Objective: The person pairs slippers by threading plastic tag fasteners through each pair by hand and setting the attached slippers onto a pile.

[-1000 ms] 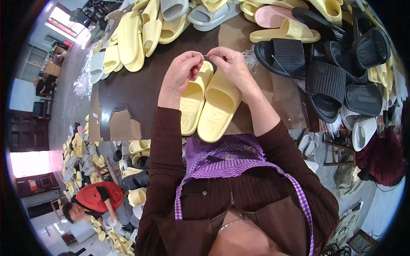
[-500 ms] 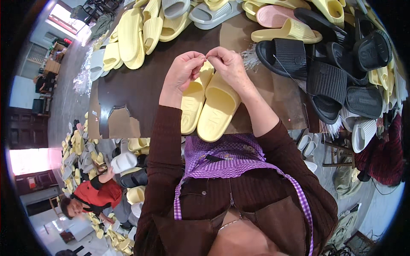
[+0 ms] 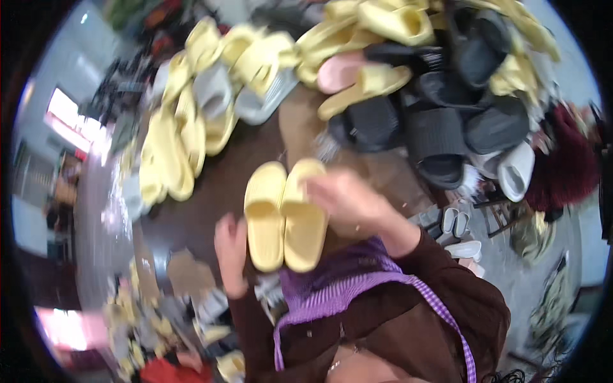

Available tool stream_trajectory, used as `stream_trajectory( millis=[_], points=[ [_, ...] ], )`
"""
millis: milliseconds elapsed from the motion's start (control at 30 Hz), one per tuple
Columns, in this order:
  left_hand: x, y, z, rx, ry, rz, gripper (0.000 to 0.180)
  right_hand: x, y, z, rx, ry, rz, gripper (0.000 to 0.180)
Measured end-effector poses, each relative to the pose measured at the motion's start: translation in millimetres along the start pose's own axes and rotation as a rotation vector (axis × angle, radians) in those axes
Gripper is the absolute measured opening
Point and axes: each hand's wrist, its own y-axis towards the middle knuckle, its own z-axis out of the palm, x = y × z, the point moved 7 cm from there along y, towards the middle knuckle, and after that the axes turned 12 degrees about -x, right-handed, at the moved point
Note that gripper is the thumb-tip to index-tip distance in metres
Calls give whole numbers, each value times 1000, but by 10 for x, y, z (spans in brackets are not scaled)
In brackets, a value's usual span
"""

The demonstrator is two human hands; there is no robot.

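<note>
A pair of pale yellow slide slippers, a left one [image 3: 265,233] and a right one [image 3: 302,239], lies side by side near the table's front edge, heels away from me and straps toward me. My right hand [image 3: 351,201] is over the right slipper's outer side, its fingers smeared by motion. Whether they hold anything cannot be made out. Beside the left slipper, apart from it, is my left hand [image 3: 231,249], blurred, fingers pointing up and thumb a little apart, with nothing seen in it.
Yellow and grey slippers [image 3: 169,156] are heaped at the table's far left. Black slides [image 3: 436,137], a pink slipper [image 3: 338,73] and more yellow ones lie at the far right. Torn brown cardboard [image 3: 191,277] is at the left edge. More slippers [image 3: 137,319] cover the floor at left.
My hands, pinched together above the slippers before, have parted: the left down to the left, the right beside the right slipper. The view has shifted, and the slippers show fully.
</note>
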Motion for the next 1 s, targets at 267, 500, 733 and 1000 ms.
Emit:
stream_trajectory(
  millis=[267,500,733,1000],
  points=[
    [-28,-688,76,3,-284,-201,51,-294,-944,393,25,144,186,46],
    [-822,-717,-41,103,-843,-358,38,-407,-745,421,-403,597,432,46],
    [-385,-699,66,-28,-939,-442,46,-627,-607,802,-140,1470,902,50],
    [-547,-686,344,-207,-1137,-504,35,-127,-345,729,-3,860,504,32]
  ],
)
